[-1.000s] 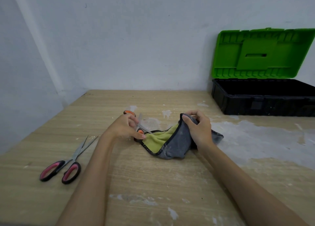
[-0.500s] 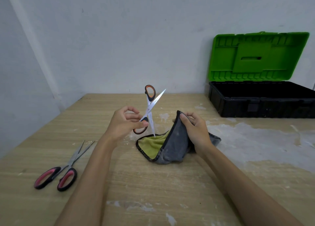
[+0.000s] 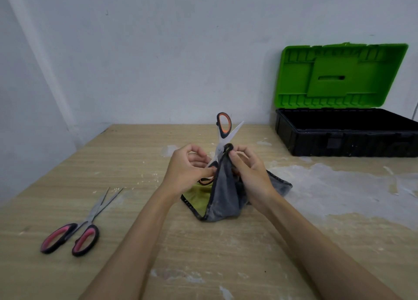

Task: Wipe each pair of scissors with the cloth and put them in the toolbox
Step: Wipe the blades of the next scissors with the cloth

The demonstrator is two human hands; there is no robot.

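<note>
Left hand (image 3: 188,167) holds orange-handled scissors (image 3: 222,141) open beside toolbox (image 3: 346,139); right hand (image 3: 251,170) pinches cloth (image 3: 222,198) against them.

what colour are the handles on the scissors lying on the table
Pink with black edging, on the scissors at the left of the table, head view.

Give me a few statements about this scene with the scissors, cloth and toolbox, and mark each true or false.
1. The toolbox has its green lid raised. True.
2. The pink-handled scissors are held in a hand. False: they lie on the table, untouched.
3. The left hand holds the orange-handled scissors with blades spread apart. True.
4. The right hand rests flat on the table. False: it grips the cloth and lifts an edge up to the scissors.
5. Some scissors are visible inside the toolbox. False: none shows in it.
</note>
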